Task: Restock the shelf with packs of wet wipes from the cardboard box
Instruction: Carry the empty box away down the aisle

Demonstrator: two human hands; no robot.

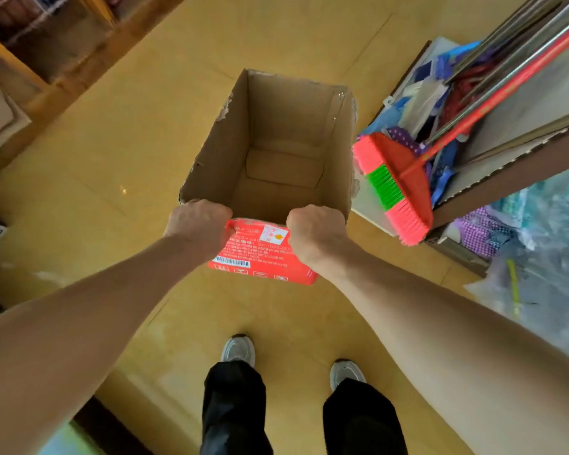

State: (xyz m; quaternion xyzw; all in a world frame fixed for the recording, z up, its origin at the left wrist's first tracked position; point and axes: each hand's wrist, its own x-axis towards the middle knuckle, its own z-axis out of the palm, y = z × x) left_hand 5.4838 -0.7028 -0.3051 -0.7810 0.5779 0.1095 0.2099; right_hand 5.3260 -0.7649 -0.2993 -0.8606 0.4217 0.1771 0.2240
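Cardboard box (225, 159) rim under hands (197, 221) (316, 229); fingers hidden, probably curled inside.

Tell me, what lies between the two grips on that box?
In the head view, only the near wall of the cardboard box lies between the left grip and right grip: its rim and red printed face with a barcode label.

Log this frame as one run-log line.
left hand: grips near rim | right hand: grips near rim | cardboard box: open, no packs visible inside | broom: right of box
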